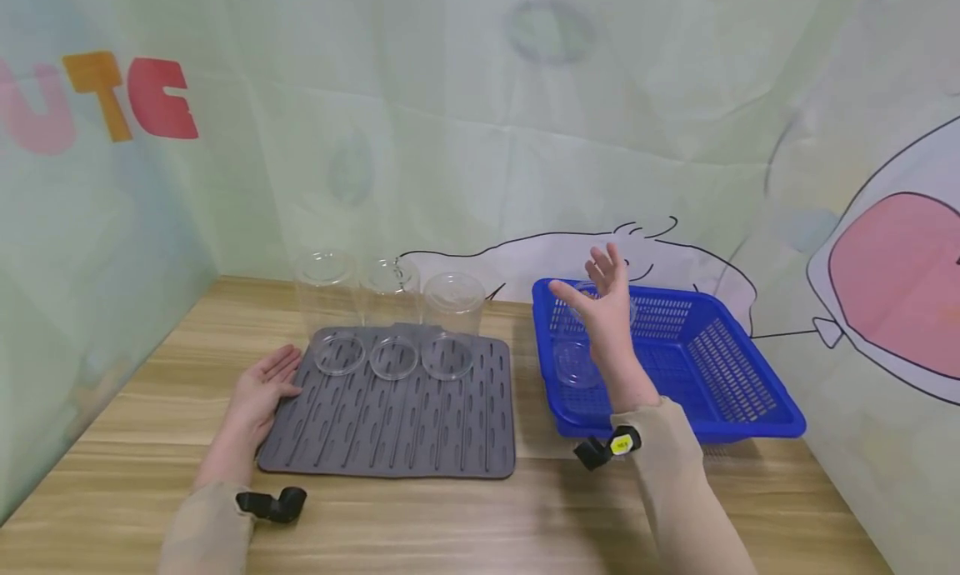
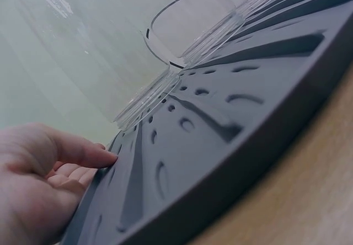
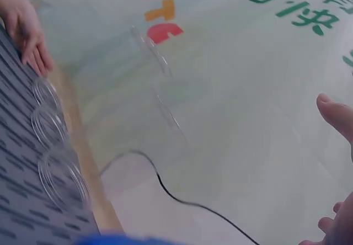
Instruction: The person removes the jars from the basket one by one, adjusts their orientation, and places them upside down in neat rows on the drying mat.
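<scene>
Left hand (image 1: 258,392) is at the left edge of the grey ridged mat (image 1: 390,442), thumb touching the top surface, other fingers loosely extended past the edge, not wrapped round anything. Right hand (image 1: 606,317) is raised above the blue basket (image 1: 738,379), thumb and fingers spread apart, holding nothing. Three clear cups stand in a row near the back of the mat: left cup (image 1: 326,300), middle cup (image 1: 390,308), right cup (image 1: 452,312) (see-through, so can't tell which end is up). Another clear cup (image 1: 576,367) shows in the left part of the basket, partly behind the right hand. Mat and basket sit apart on the wood-grain table (image 1: 420,525), basket on the right. Printed backdrop (image 1: 450,158) behind; black wrist device on each sleeve.
</scene>
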Tool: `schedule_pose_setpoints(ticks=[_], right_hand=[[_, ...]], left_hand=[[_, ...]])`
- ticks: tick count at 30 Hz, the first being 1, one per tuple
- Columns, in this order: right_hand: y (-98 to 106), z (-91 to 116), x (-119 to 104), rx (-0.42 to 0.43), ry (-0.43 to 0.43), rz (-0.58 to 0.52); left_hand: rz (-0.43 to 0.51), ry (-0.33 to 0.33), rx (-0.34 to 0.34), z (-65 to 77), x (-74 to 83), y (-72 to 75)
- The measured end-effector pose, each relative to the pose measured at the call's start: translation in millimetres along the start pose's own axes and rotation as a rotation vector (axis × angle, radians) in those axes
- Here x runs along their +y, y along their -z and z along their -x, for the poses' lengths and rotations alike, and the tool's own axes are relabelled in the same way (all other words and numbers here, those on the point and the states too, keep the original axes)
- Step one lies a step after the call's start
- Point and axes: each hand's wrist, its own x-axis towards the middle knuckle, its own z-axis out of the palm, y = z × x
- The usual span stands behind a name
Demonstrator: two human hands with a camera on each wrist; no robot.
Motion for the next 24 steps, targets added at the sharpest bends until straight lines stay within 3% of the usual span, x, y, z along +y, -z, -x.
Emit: schedule_pose_setpoints(ticks=[8, 13, 17, 24], right_hand=[[49, -7, 8, 0.083, -0.062, 0.077], [78, -13, 16, 0.083, -0.140, 0.136], [100, -22, 23, 0.026, -0.199, 0.189], [128, -37, 34, -0.199, -0.268, 0.325]], left_hand=[[0.000, -0.001, 0.001, -0.7, -0.4, 1.1], [0.004, -0.006, -0.003, -0.2, 0.3, 1.4], [-0.001, 0.001, 0.000, -0.4, 0.4, 1.5], [0.000, -0.006, 0.001, -0.3, -0.9, 0.0]])
